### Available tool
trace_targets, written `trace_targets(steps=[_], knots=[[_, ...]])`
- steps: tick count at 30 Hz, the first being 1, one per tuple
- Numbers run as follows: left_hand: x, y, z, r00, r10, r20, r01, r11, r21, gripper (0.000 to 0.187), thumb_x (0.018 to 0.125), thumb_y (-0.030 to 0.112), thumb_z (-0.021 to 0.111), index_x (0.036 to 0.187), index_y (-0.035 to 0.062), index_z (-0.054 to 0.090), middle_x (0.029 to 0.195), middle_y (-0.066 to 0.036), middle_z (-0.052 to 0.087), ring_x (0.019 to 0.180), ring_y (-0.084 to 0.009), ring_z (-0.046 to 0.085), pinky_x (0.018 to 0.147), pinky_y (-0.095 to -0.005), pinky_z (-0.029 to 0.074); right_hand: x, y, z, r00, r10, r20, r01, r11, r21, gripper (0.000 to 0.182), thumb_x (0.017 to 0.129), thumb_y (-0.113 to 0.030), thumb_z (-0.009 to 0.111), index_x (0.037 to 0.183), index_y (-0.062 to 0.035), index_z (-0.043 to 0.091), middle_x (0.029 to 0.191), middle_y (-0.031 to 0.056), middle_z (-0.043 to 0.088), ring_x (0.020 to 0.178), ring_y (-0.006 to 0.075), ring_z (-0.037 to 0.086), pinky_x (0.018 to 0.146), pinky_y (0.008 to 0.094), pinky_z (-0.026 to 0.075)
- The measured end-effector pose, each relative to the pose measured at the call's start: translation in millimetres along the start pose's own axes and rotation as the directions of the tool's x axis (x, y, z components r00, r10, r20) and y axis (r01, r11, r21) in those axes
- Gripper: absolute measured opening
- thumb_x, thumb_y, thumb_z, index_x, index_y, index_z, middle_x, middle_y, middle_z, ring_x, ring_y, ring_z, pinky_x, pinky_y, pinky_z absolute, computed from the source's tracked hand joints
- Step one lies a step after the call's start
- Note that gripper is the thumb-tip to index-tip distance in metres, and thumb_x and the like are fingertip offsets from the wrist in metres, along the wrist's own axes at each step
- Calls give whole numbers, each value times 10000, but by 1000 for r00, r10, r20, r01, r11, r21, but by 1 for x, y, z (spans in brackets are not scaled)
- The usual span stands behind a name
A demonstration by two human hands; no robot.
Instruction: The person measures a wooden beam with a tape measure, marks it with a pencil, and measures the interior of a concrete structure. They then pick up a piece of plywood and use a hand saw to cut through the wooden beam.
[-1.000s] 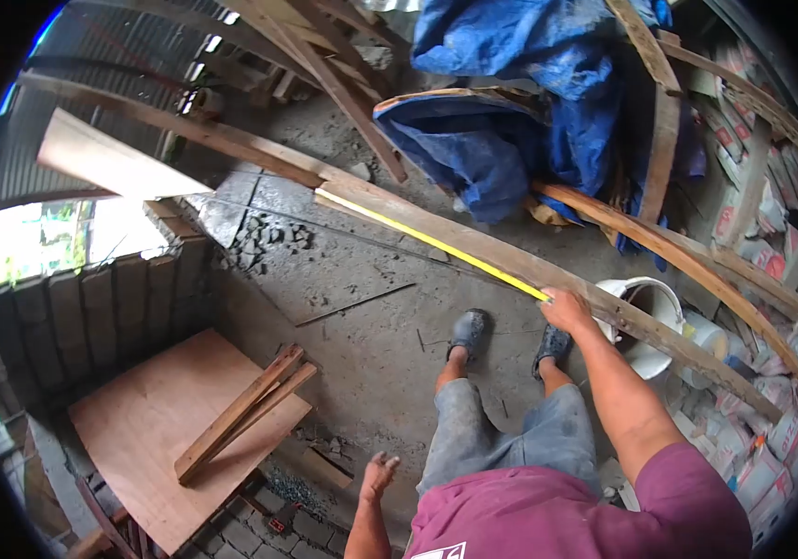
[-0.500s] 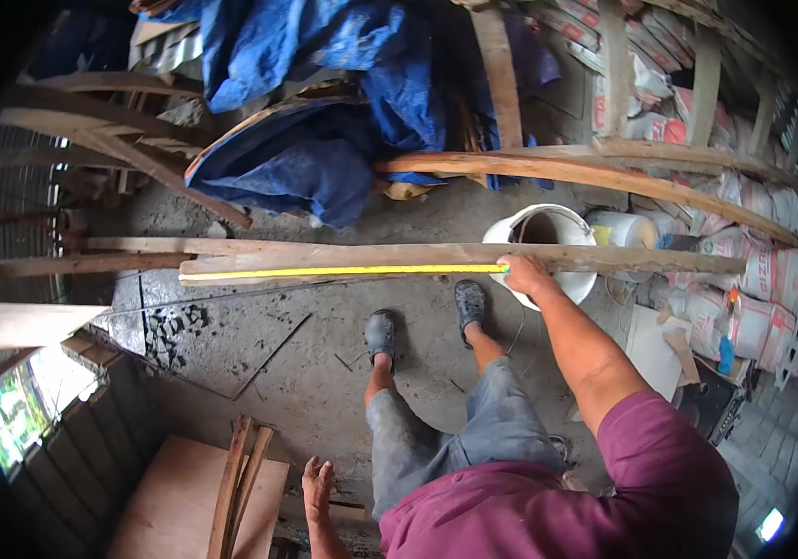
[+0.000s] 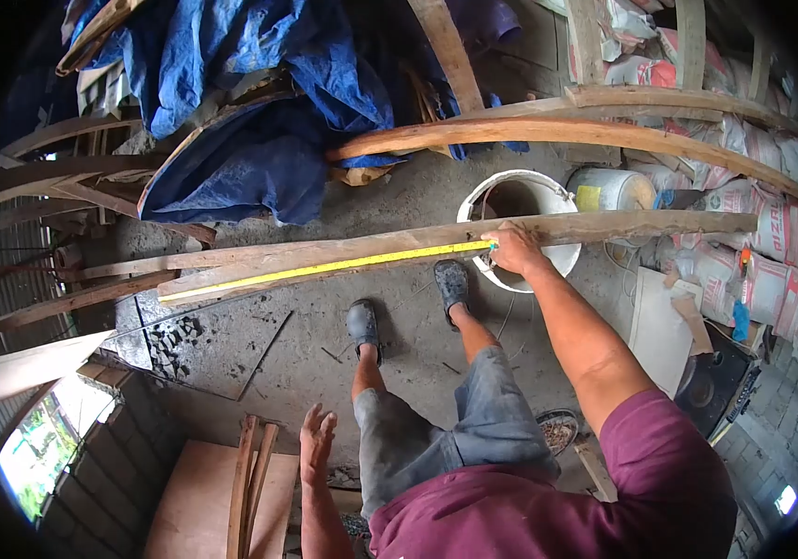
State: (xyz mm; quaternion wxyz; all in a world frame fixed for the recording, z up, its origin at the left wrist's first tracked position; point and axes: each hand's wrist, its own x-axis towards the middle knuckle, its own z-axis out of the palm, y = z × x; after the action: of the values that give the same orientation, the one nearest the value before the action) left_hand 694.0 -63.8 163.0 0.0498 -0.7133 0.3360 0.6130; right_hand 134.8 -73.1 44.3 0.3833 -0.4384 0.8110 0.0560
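A yellow tape measure (image 3: 324,267) lies stretched along a long wooden plank (image 3: 361,246), from near the plank's left end to my right hand (image 3: 516,250). My right hand is closed at the tape's right end, on the plank; a small turquoise bit shows at its fingers, and the rest is hidden by the hand. Behind that hand, a white bucket (image 3: 562,265) stands under the plank. My left hand (image 3: 318,443) is raised beside my left leg, fingers stretched and holding nothing, above the floor near two wooden strips (image 3: 252,484).
A reddish-brown beam (image 3: 548,132) crosses behind the bucket. Blue tarpaulin (image 3: 240,158) covers a pile at the back left. Printed sacks (image 3: 771,233) are stacked at the right, near a second bucket (image 3: 622,191). A plywood sheet (image 3: 189,494) lies at lower left.
The view has shifted and turned slightly, so the plank now slants, its left end lower. My right hand stays at the tape's end; my left hand is raised a little higher.
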Motion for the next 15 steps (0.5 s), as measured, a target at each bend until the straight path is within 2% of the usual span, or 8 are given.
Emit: trace_targets(steps=[2,6,8,13,15], knots=[[3,14,15,999,36,30,-37,999,31,733,892,390,681,1454,0,418,1250,-170,621,1073,-254,634,856,-373,518,-2,1,-4,1000,7,7,-7,1000,-1,407,821,-167,660,1216,-250,703,1227,128,577,1240,309,515,1085,441,379],[7,12,34,998,10,55,-16,995,99,725,891,376,677,1452,-5,420,1227,-170,639,1062,-249,643,848,-363,526,1,8,0,1000,-19,-2,19,1000,6,395,820,-170,658,1203,-252,712,1223,124,574,1246,306,508,1086,446,371],[9,-3,35,998,28,59,-34,994,100,721,894,377,677,1446,-12,422,1208,-171,648,1031,-250,652,832,-363,535,0,10,1,999,-33,-18,33,999,-5,392,820,-174,655,1199,-254,714,1218,120,576,1238,307,513,1084,450,371],[10,-58,25,996,-35,84,22,989,147,730,899,393,676,1435,-31,422,1191,-176,648,1006,-259,661,798,-373,553,-6,6,-3,999,-18,-29,18,999,-31,389,821,-181,653,1197,-263,718,1222,98,569,1238,298,510,1082,461,370],[6,-62,22,994,-58,88,44,987,157,733,899,393,675,1435,-36,419,1192,-185,647,1010,-262,662,801,-375,554,-6,3,-3,999,-13,-40,11,999,-46,389,822,-177,653,1194,-267,719,1222,89,564,1247,298,500,1073,482,376]])
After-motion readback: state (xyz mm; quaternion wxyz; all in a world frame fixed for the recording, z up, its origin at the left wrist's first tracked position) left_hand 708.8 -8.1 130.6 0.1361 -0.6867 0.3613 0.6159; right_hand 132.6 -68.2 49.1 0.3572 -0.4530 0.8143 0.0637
